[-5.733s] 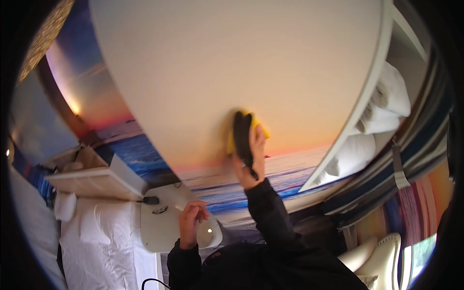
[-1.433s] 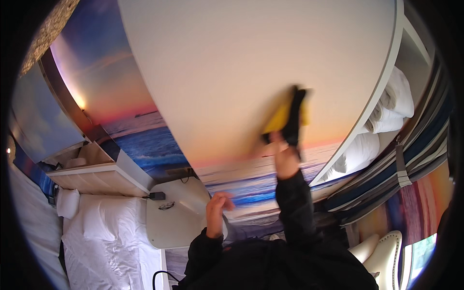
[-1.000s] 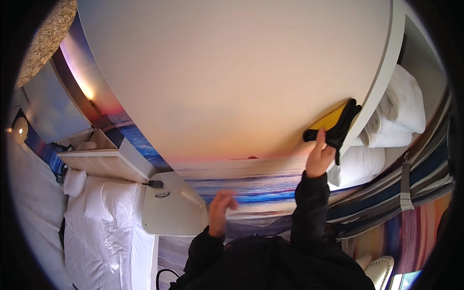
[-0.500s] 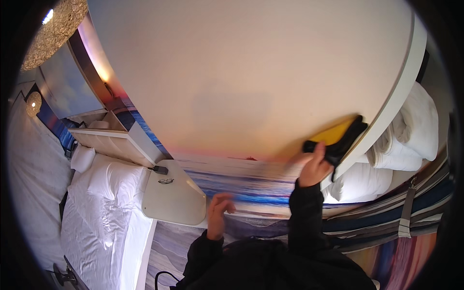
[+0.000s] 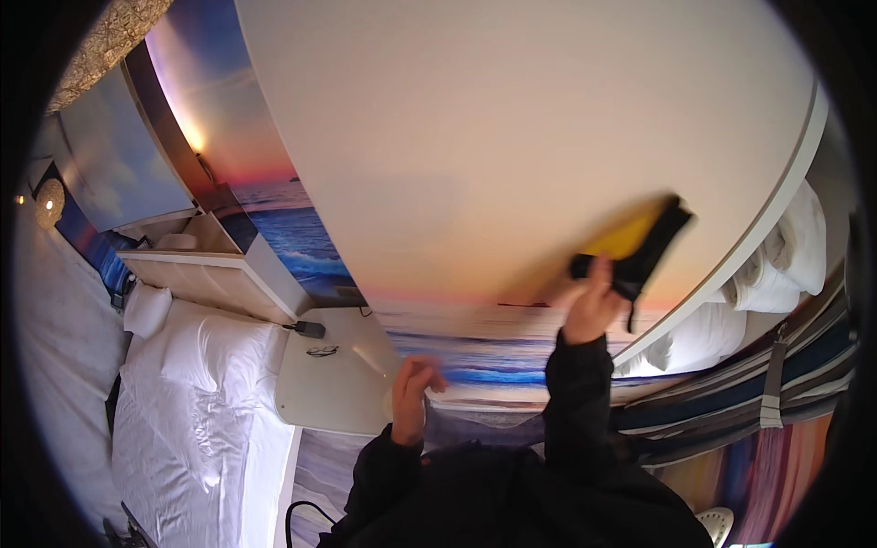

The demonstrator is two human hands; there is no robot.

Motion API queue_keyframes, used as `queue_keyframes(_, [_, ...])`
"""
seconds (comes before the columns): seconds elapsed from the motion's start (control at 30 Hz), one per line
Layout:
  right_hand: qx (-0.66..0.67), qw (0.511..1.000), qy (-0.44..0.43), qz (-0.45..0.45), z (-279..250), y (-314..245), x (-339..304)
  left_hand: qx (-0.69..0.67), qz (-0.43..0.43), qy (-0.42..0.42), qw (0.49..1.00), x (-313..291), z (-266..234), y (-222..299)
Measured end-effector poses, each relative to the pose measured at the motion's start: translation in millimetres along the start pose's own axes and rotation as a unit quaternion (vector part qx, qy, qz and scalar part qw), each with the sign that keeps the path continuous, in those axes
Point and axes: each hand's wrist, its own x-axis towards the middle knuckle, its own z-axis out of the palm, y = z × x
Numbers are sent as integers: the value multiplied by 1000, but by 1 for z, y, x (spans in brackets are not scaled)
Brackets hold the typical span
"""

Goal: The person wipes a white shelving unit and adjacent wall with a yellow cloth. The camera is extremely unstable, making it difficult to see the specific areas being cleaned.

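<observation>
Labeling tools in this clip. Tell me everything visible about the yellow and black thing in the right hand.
The yellow and black tool looks like a flat yellow pad or cloth on a black backing or handle, blurred, so material is unclear. It tilts up to the right and lies against the pale curved wall panel, near its white right edge. The right hand grips its lower black end from below.

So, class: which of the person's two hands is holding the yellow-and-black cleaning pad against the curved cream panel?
The right hand, raised high, grips the yellow-and-black cleaning pad on the curved cream panel. The left hand is lower, holding nothing visible.
</observation>
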Motion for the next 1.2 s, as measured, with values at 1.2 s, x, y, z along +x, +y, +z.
queue_keyframes(1.2, [-184, 906, -366, -108, -44, -17, -31, 16, -57, -75, 995, -10, 48, -35])
